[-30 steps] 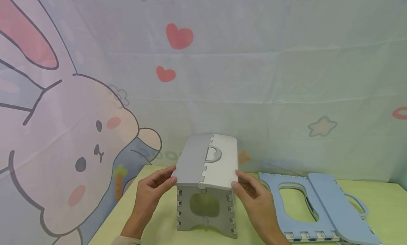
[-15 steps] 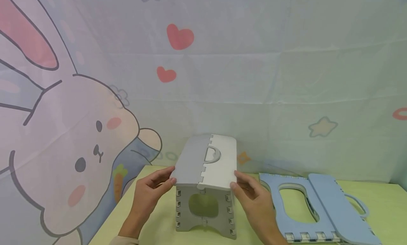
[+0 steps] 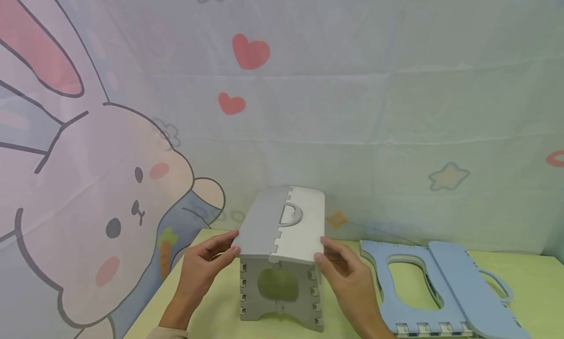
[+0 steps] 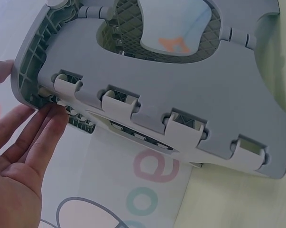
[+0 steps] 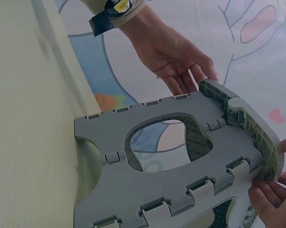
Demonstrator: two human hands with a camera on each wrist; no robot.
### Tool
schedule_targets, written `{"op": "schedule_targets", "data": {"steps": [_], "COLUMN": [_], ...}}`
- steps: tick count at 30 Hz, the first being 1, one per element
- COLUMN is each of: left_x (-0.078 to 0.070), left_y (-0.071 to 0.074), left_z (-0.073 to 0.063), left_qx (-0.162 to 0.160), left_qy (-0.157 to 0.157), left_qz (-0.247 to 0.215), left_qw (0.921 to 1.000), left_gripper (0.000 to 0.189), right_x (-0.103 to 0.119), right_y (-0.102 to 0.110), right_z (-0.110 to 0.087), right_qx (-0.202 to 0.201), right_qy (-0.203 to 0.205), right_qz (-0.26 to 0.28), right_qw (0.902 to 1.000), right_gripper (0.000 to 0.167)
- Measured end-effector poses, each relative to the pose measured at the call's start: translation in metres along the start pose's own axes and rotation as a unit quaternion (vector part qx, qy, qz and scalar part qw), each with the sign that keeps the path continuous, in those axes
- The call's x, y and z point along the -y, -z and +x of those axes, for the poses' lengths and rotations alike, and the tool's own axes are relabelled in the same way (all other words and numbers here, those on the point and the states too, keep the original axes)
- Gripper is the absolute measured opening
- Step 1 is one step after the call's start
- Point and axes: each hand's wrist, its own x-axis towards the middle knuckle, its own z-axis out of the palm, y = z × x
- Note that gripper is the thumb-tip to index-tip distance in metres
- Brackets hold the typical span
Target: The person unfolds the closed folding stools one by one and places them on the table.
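A folding step stool point(image 3: 255, 226) stands unfolded on its legs, its top half grey and half white with a D-shaped handle at the seam. The white half slopes slightly down to the right. My left hand point(image 3: 196, 265) pinches the near left edge of the top, thumb above and fingers beneath the rim. On the opposite edge my right hand point(image 3: 350, 282) grips in the same way. Seen from the left wrist, the fingers of my left hand point(image 4: 26, 142) tuck under the ribbed underside. The right wrist view shows the grey end panel point(image 5: 166, 190) with its oval hole and hinges.
A light blue folding stool point(image 3: 396, 290) lies flattened on the right of the pale green table point(image 3: 537, 285), its handle point(image 3: 498, 282) pointing right. Behind the table hangs a printed cloth point(image 3: 335, 109) with a rabbit, hearts and stars.
The grey and white stool has shifted slightly to the left, both hands moving along with it and keeping their hold on its edges. The blue stool has stayed put.
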Motion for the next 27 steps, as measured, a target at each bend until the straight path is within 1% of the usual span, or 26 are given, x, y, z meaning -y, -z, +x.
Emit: {"op": "schedule_targets", "data": {"steps": [5, 11, 17, 22, 27], "left_x": [0.002, 0.004, 0.002, 0.0, 0.001], "left_y": [0.004, 0.01, 0.014, 0.017, 0.019], "left_z": [0.001, 0.001, 0.0, 0.0, 0.0], "left_qx": [-0.001, -0.008, -0.008, -0.009, -0.012], "left_qy": [0.01, 0.011, 0.019, 0.018, 0.017], "left_qz": [0.014, 0.03, 0.023, 0.02, 0.023], "left_qw": [0.9999, 0.9995, 0.9995, 0.9996, 0.9995], "left_gripper": [0.038, 0.037, 0.038, 0.038, 0.037], "right_x": [0.001, 0.001, 0.002, 0.001, 0.001], "right_y": [-0.003, -0.008, -0.012, -0.016, -0.019], "right_z": [0.0, 0.0, 0.001, 0.002, 0.002], "right_qx": [0.003, 0.007, 0.012, 0.012, 0.011], "right_qy": [0.001, 0.017, 0.028, 0.027, 0.028], "right_qz": [0.003, 0.008, 0.007, 0.005, 0.005], "right_qw": [1.0, 0.9998, 0.9995, 0.9995, 0.9995], "right_gripper": [0.037, 0.037, 0.038, 0.038, 0.037]}}
